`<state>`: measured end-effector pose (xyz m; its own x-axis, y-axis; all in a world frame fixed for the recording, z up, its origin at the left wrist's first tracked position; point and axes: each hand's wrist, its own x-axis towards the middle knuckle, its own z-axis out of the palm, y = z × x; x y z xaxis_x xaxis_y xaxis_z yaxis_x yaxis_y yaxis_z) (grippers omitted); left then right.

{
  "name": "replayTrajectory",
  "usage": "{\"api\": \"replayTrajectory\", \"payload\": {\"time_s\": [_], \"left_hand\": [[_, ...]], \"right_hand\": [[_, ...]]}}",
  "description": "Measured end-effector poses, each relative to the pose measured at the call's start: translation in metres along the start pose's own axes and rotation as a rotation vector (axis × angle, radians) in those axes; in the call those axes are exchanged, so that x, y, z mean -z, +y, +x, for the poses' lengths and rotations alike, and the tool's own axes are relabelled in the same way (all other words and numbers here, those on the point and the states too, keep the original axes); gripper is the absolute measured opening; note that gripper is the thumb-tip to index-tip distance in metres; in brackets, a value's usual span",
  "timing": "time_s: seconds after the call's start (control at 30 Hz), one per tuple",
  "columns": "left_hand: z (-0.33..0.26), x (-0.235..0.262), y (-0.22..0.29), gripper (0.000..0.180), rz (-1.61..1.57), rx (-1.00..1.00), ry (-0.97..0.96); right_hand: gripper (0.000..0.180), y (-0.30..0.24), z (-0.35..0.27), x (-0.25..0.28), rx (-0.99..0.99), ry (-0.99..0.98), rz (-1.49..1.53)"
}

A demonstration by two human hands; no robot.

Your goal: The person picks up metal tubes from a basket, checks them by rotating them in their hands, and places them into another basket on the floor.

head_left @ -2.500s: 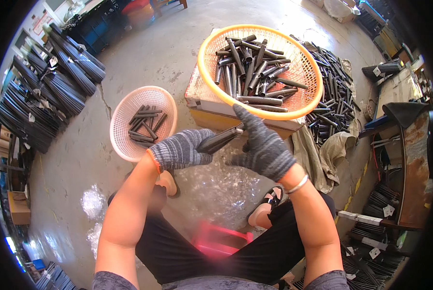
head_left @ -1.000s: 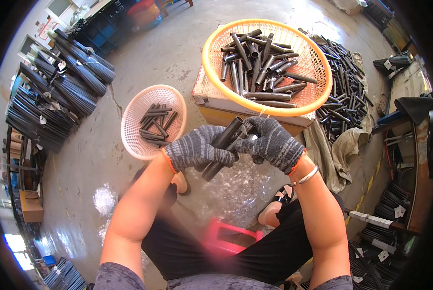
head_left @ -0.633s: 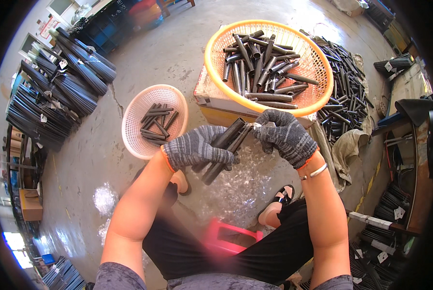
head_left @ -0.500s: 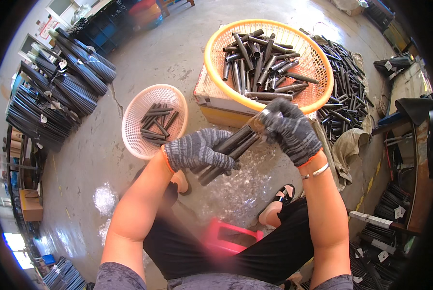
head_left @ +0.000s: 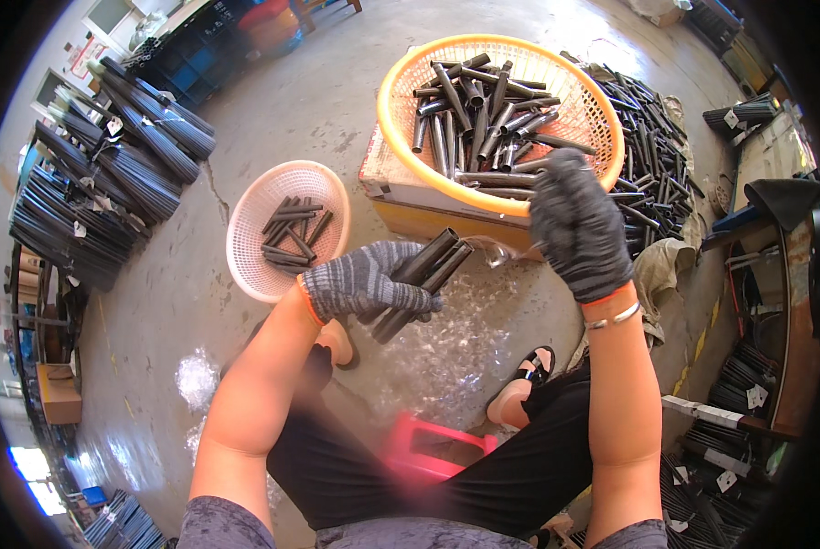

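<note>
Your right hand [head_left: 576,224] has swung up and away from the tube ends since half a second ago, when it was working right at them; it now shows in front of the near right rim of the orange basket [head_left: 385,119]. A strip of clear film [head_left: 498,251] now stretches across the gap between your right hand and the tubes, so the film seems to be coming off their far ends. Whether it is wholly free of them you can't tell from here.

Your left hand [head_left: 366,279] has hardly shifted: its fingers are wrapped round the dark tubes [head_left: 431,263], at least two side by side, slanting with their open ends up and to the right. You hold them above the floor, between the pink basket [head_left: 238,247] and your right hand. The fingers of your right hand look curled in, but blur hides whether they pinch the film.

The loose tubes [head_left: 451,96] in the orange basket and the shorter pieces [head_left: 284,259] in the pink one look unchanged. Below your hands, clear scraps [head_left: 446,361] are scattered over the floor between your feet.
</note>
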<state>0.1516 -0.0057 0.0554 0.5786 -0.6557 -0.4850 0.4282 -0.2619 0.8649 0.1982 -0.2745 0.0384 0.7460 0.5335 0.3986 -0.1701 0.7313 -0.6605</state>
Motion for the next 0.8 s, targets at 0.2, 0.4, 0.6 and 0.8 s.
{"api": "replayTrajectory", "payload": {"time_s": [0.2,0.4,0.6,0.8], "left_hand": [[-0.007,0.005,-0.006,0.041,-0.047,-0.04,-0.108],[-0.013,0.007,-0.002,0.05,-0.076,-0.06,-0.167],[-0.003,-0.005,-0.004,0.067,-0.18,-0.242,-0.003],[-0.014,-0.002,-0.003,0.088,-0.448,-0.288,-0.119]], "right_hand": [[0.069,0.044,0.0,-0.061,-0.204,0.108,-0.659],[0.025,0.041,-0.005,-0.044,-0.342,-0.057,-0.963],[0.025,0.051,-0.006,-0.043,-0.228,-0.11,-1.121],[0.019,0.041,-0.007,-0.049,-0.509,0.072,-0.601]]}}
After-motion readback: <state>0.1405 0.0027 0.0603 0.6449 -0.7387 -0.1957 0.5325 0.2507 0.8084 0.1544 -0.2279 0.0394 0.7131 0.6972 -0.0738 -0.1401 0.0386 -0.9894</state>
